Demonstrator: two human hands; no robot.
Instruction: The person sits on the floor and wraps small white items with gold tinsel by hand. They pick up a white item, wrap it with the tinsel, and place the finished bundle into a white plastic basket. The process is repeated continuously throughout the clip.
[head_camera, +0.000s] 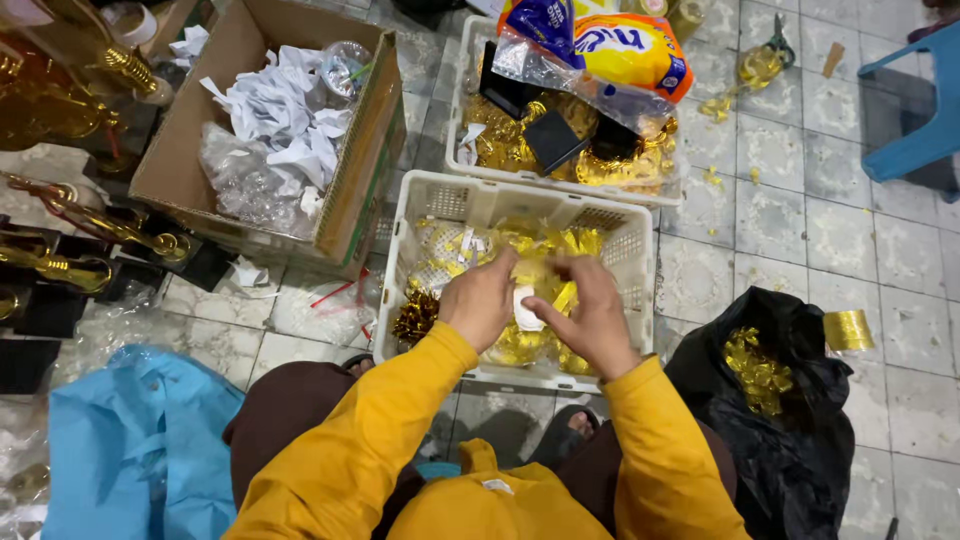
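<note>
**Both hands over the near crate, working a gold piece**

The left hand (480, 300) and right hand (590, 315) meet above the near white crate (440, 200), fingers curled narrow round a gold foil piece (540, 272) with a scrap of white paper (526, 310) just below it — both hands pinch it together, knuckles nearly touching. The crate's near rim sits just ahead of the person's knees; its far rim touches a second white crate (462, 90), so two crates stand in a row. The far one holds gold parts, black blocks and a yellow-and-blue bag (630, 50).

Left of the crates, one cardboard box (180, 140) of crumpled white paper presses close to the near crate's left wall. Right of it, one black bag (790, 430) with gold pieces lies open, and bare tiled floor (860, 250) runs out toward a blue stool (920, 120) — the widest free ground. A blue plastic bag (130, 450) lies at the person's left.
</note>
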